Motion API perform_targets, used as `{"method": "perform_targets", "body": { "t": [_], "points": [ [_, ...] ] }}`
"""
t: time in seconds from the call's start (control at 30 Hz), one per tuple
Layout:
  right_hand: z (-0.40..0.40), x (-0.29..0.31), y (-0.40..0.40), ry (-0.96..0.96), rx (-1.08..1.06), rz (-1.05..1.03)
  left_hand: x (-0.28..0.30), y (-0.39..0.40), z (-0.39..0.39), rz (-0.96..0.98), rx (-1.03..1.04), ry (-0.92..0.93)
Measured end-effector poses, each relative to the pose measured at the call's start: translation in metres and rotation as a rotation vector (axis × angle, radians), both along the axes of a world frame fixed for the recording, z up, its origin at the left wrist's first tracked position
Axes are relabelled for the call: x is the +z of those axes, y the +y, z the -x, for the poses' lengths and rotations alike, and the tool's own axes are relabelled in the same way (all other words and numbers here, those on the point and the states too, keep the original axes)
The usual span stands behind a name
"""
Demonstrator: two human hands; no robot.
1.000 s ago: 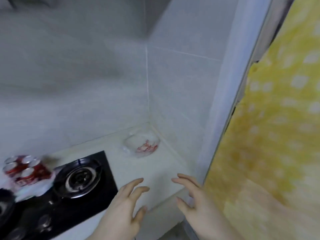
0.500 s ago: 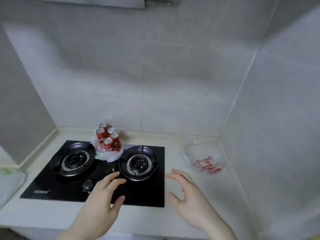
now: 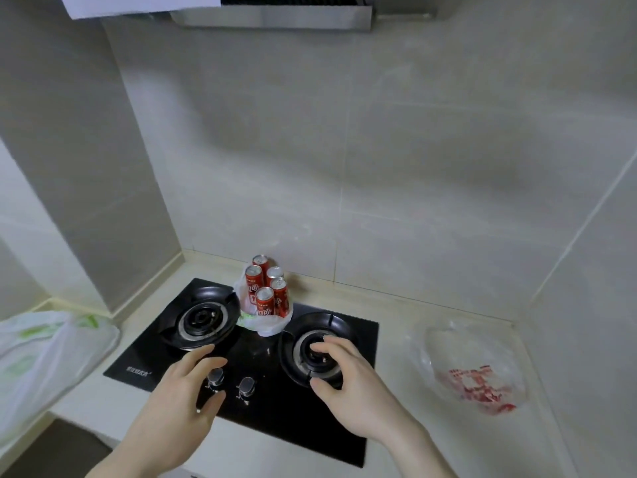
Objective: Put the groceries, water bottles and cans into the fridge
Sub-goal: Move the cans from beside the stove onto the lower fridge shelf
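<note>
Grip: both hands hold nothing; my left hand [image 3: 179, 398] hovers with fingers spread and relaxed over the stove knobs [image 3: 231, 382], my right hand [image 3: 348, 381] hovers with fingers loosely arched over the right burner [image 3: 315, 350].
Change: a second ago the view faced the counter corner and a yellow patterned surface; now it faces the hob [image 3: 241, 343] squarely, and both hands have come forward over it.
Cans: five red cans [image 3: 266, 291] stand upright, bunched in an open white bag [image 3: 265, 324] at the back of the hob, between the two burners.
Other bags: clear bag with red print [image 3: 475, 370] lies on the counter to the right, apparently flat; white-and-green bag [image 3: 44, 360] sits at the left edge, contents not visible.
Fridge: not in view.
Meaning: judged a turn back for the next load; cans are the nearest target, ahead of both hands.
Next: reach past the knobs, take the cans, by the bag or singly.
Risk: loose cans may topple if the bag is tugged.
</note>
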State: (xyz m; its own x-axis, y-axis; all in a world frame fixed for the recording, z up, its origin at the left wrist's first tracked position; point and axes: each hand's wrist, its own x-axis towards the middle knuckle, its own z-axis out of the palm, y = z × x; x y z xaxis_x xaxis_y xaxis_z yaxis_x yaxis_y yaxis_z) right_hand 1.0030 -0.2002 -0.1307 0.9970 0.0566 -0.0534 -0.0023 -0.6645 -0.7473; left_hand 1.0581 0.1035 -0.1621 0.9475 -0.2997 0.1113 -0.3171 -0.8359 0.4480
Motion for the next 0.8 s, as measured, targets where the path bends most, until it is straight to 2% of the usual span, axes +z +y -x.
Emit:
{"method": "perform_targets", "body": {
  "t": [0.2,0.47,0.8],
  "points": [
    [-0.057,-0.014,0.009,0.005,-0.039,0.023,-0.005,0.002,-0.058,0.013,-0.053,0.012],
    [-0.149,-0.035,0.048,0.047,-0.148,0.059,-0.014,0.010,-0.168,-0.003,-0.222,0.096],
    [-0.228,-0.054,0.085,0.070,-0.257,0.063,-0.057,0.023,-0.278,-0.029,-0.321,0.176]
  ]
}}
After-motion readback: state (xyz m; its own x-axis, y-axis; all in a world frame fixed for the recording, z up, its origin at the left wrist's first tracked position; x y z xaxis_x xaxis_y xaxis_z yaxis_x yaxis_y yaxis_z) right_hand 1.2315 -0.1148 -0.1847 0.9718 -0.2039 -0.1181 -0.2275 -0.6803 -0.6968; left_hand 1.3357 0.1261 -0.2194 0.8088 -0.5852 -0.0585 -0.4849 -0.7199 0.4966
